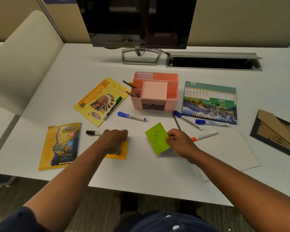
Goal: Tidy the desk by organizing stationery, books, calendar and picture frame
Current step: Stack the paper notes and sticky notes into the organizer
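- Green sticky note is pinched at its right edge by the right hand, its long axis tilted from upper left to lower right.
- Left hand rests knuckles-up on an orange sticky note; I cannot tell whether it grips.
- Black marker lies just left of that hand, cap pointing left.

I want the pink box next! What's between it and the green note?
In the head view, only bare desk lies between the pink box and green note; a blue marker lies just left.

The left hand hides much of the orange note; the picture frame is cut off at the right edge.
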Demonstrator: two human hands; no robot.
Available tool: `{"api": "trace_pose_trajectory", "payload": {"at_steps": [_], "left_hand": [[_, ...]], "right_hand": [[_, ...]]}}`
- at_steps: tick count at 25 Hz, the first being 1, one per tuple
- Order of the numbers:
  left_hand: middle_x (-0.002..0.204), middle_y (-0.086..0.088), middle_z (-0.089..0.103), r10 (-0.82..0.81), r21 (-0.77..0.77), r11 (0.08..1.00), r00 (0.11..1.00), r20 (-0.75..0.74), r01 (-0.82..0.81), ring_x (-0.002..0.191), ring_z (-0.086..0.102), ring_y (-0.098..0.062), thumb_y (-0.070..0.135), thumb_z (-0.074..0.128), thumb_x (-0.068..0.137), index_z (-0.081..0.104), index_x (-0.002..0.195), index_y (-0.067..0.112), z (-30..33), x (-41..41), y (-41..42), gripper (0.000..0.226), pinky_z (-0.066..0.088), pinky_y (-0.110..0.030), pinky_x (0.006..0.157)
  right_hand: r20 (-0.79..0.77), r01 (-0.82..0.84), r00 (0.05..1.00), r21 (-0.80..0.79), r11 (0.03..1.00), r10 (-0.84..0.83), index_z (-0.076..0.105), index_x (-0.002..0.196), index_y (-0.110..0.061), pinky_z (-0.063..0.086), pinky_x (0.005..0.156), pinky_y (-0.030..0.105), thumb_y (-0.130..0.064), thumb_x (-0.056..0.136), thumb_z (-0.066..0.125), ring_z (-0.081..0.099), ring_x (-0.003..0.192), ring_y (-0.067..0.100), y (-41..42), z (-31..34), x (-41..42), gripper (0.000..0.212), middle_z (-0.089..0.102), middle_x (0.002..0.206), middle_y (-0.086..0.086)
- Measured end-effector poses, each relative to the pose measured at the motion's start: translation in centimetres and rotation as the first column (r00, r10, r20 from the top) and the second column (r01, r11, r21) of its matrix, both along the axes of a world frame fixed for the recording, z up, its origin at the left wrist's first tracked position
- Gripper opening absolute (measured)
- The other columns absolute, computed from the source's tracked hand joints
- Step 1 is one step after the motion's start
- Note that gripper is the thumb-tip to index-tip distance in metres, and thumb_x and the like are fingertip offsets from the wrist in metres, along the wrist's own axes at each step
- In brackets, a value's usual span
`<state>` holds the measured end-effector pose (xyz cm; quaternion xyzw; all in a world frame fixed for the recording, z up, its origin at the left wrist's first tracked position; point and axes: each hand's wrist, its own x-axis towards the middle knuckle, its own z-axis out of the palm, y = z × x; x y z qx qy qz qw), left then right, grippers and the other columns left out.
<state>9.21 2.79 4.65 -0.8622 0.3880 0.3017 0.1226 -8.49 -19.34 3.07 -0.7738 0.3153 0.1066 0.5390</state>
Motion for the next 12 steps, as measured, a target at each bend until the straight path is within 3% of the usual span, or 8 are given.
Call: {"api": "trace_pose_trajectory", "payload": {"at_steps": [2, 5, 7, 9, 10, 12], "left_hand": [[0.119, -0.001, 0.060, 0.066, -0.034, 0.997, 0.995, -0.074, -0.068, 0.101, 0.056, -0.021, 0.020, 0.077, 0.082, 0.054, 0.120, 0.023, 0.0, 0.1, -0.3, 0.044, 0.044, -0.032, 0.080], [0.138, -0.002, 0.053, 0.219, -0.142, 0.957, 0.952, -0.215, -0.252, 0.122, 0.052, -0.023, 0.028, 0.074, 0.088, 0.050, 0.141, 0.022, 0.1, 0.0, -0.9, 0.058, 0.045, -0.032, 0.092], [0.142, -0.003, 0.050, 0.304, -0.211, 0.906, 0.912, -0.277, -0.366, 0.125, 0.051, -0.024, 0.031, 0.071, 0.092, 0.048, 0.144, 0.021, -0.2, -0.2, -1.1, 0.058, 0.045, -0.034, 0.095], [0.132, -0.002, 0.055, 0.366, -0.272, 0.840, 0.861, -0.353, -0.469, 0.118, 0.055, -0.025, 0.032, 0.066, 0.096, 0.054, 0.133, 0.020, -0.7, -0.5, -1.1, 0.041, 0.046, -0.034, 0.088], [0.124, -0.003, 0.060, 0.402, -0.307, 0.775, 0.805, -0.436, -0.553, 0.112, 0.057, -0.026, 0.032, 0.063, 0.098, 0.058, 0.122, 0.021, -0.9, -0.7, -1.1, 0.027, 0.047, -0.035, 0.084], [0.115, -0.005, 0.065, 0.448, -0.292, 0.567, 0.585, -0.676, -0.770, 0.107, 0.061, -0.030, 0.029, 0.057, 0.101, 0.061, 0.113, 0.020, -1.1, -1.3, -1.5, 0.016, 0.050, -0.040, 0.085]], "right_hand": [[0.005, 0.028, 1.000, 0.063, 0.998, -0.028, 0.064, 0.097, -0.018, 0.050, 0.070, 0.039, -0.023, 0.099, 0.059, 0.063, 0.078, 0.021, 0.1, 0.0, -0.1, 0.007, 0.072, 0.096, 0.015], [-0.006, 0.074, 0.997, 0.136, 0.988, -0.074, 0.063, 0.102, -0.013, 0.049, 0.060, 0.025, -0.018, 0.100, 0.059, 0.067, 0.075, 0.018, 0.2, 0.4, -0.2, 0.008, 0.072, 0.100, 0.018], [-0.023, 0.094, 0.996, 0.161, 0.982, -0.091, 0.062, 0.104, -0.012, 0.047, 0.055, 0.019, -0.018, 0.100, 0.058, 0.069, 0.075, 0.018, 0.4, 0.7, -0.2, 0.009, 0.072, 0.102, 0.017], [-0.039, 0.103, 0.994, 0.197, 0.975, -0.098, 0.062, 0.104, -0.013, 0.048, 0.056, 0.020, -0.019, 0.100, 0.058, 0.071, 0.076, 0.018, 0.6, 0.9, -0.3, 0.008, 0.074, 0.101, 0.014], [-0.043, 0.106, 0.994, 0.228, 0.968, -0.098, 0.062, 0.104, -0.014, 0.049, 0.059, 0.022, -0.020, 0.100, 0.057, 0.072, 0.076, 0.017, 0.7, 1.1, -0.4, 0.008, 0.074, 0.100, 0.012], [-0.051, 0.118, 0.993, 0.321, 0.940, -0.107, 0.062, 0.107, -0.015, 0.051, 0.066, 0.028, -0.020, 0.101, 0.057, 0.074, 0.078, 0.016, 0.9, 1.5, -0.5, 0.009, 0.076, 0.097, 0.006]]}}
